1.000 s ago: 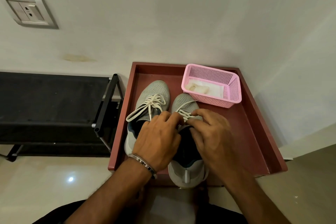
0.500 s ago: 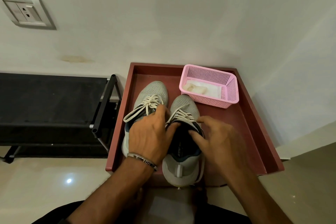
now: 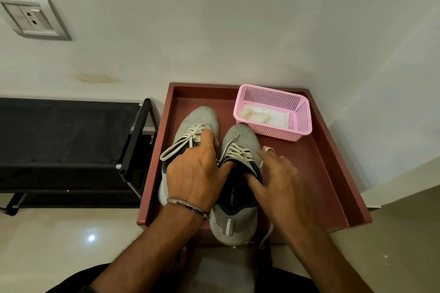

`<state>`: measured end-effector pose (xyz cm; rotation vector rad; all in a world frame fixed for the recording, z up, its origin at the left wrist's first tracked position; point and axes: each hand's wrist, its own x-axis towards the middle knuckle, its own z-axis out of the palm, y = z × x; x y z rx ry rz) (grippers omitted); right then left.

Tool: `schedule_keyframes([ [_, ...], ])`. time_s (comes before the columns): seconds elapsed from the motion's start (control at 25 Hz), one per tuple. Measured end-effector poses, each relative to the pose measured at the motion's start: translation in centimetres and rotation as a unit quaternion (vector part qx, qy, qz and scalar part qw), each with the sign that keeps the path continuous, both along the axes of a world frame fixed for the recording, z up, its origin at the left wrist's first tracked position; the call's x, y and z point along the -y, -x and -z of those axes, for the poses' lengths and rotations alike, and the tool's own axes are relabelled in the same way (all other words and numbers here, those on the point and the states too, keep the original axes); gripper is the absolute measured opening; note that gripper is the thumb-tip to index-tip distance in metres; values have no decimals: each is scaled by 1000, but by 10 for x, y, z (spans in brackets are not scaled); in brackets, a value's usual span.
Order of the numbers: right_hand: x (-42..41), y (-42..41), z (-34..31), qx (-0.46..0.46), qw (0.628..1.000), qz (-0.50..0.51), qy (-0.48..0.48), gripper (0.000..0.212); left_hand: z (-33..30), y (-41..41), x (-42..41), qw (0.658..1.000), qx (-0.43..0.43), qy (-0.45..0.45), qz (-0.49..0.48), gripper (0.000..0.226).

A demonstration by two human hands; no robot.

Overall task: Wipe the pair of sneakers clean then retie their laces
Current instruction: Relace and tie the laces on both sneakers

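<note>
Pale lettering showing on the dark insole (image 3: 234,194) of the right sneaker (image 3: 238,173), too blurred to read, engraved marks on the wrist bangle (image 3: 190,207) likewise unreadable

The left hand (image 3: 197,173) covers the rear half of the left sneaker (image 3: 200,119), hiding its opening and heel. The right hand (image 3: 283,185) is motion-blurred; its fingertips hide the right sneaker's (image 3: 240,140) outer collar, so its grip there cannot be told. The insole lettering is too small to read. The black rack (image 3: 71,140) is cut off by the left edge.
</note>
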<state>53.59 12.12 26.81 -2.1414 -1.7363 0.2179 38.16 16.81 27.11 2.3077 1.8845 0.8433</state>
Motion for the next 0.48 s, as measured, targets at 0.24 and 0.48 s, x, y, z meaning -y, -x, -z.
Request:
schedule_keyframes([
  [0.24,-10,-2,19,-37,994,-90,-50,75,9,1,2,999,-34,8,12,48],
  [0.48,-14,-3,13,-272,950,-147,-40,83,14,-7,-4,978,132,92,129,58],
])
